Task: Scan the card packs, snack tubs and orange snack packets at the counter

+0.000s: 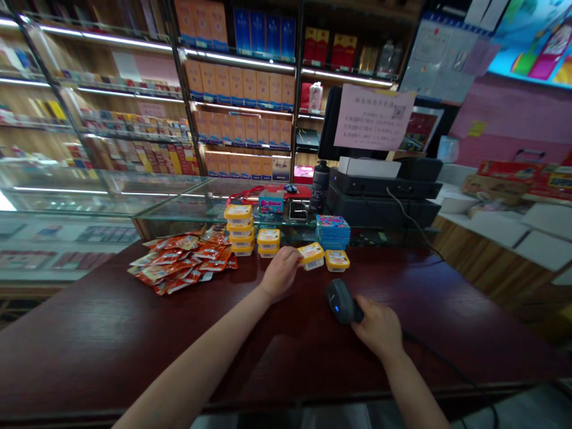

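My left hand (281, 273) pinches the left end of a yellow-lidded plastic tub (311, 256), which is tilted, its barcode side facing me. In my right hand (379, 325) is a black barcode scanner (340, 302) with a blue light, gripped by its handle. One more tub (337, 260) sits on the counter right of the held one. Left of my left hand are a short stack of tubs (269, 243) and a taller stack (240, 230). Behind the single tub stands a pile of blue boxes (333, 231).
Orange snack packets (183, 260) lie heaped on the left of the dark wooden counter (147, 351). A glass display case (201, 193), a monitor with a paper notice (373, 118) and a black bottle (320, 186) stand behind. The scanner's cable (451, 363) trails right.
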